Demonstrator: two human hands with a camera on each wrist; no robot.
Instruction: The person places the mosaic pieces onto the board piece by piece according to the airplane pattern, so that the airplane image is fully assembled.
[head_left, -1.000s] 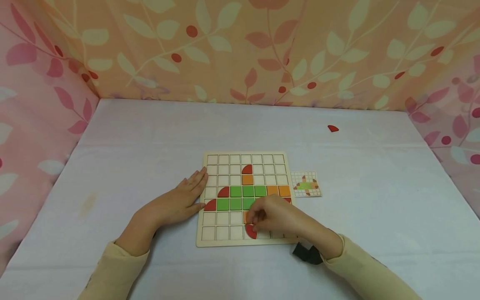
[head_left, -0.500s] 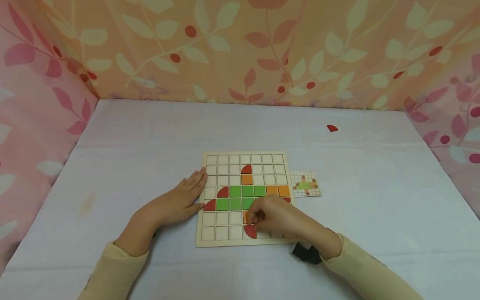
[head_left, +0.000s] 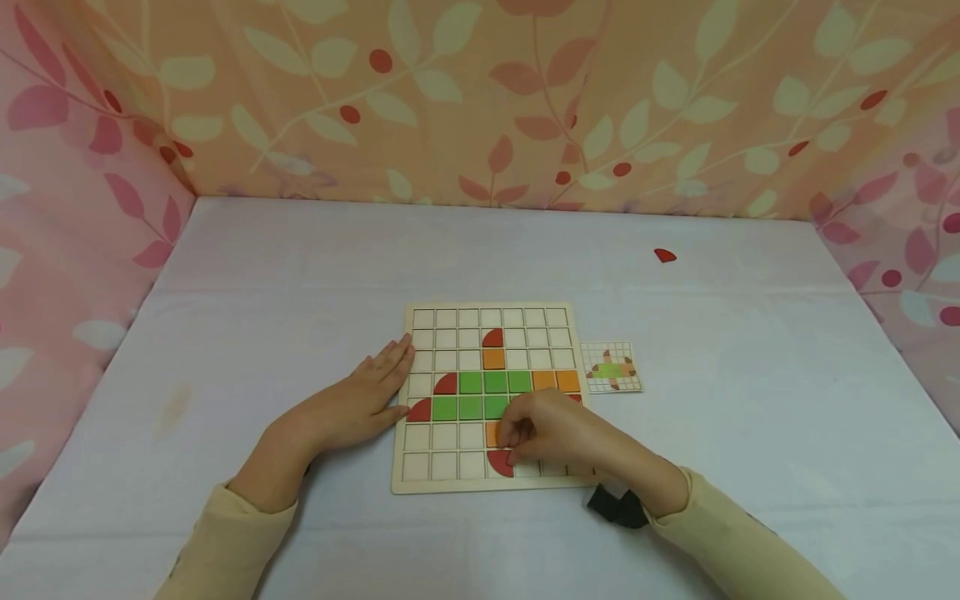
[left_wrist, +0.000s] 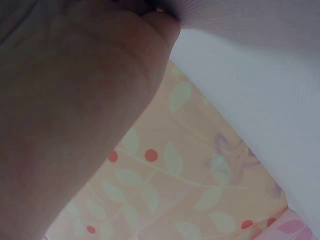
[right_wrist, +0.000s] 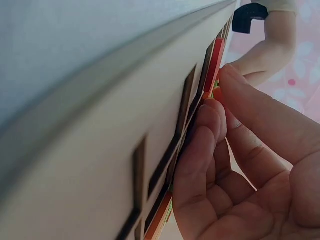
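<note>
A cream wooden grid board [head_left: 435,487] lies on the white cloth, with green and orange squares and red quarter-circle tiles in its cells. My left hand [head_left: 363,398] rests flat beside it, straight fingertips and thumb on its left edge. Over the lower right cells, my right hand [head_left: 555,429] has curled fingers, with thumb and fingertips at a red quarter-circle tile [head_left: 498,463] in the bottom row. The right wrist view shows the thumb right against this red tile [right_wrist: 215,65], low over the board. The hand hides part of an orange square [head_left: 492,434] and several cells.
A small printed pattern card [head_left: 612,367] lies against the board's right edge. One loose red quarter-circle tile [head_left: 665,256] sits far back on the right. A black wrist strap [head_left: 617,506] is under the right wrist. Flowered cloth walls [head_left: 450,100] stand behind and at both sides.
Both hands stay in nearly the same place. The view shifts very slightly, and the tiles on the board look unchanged.
</note>
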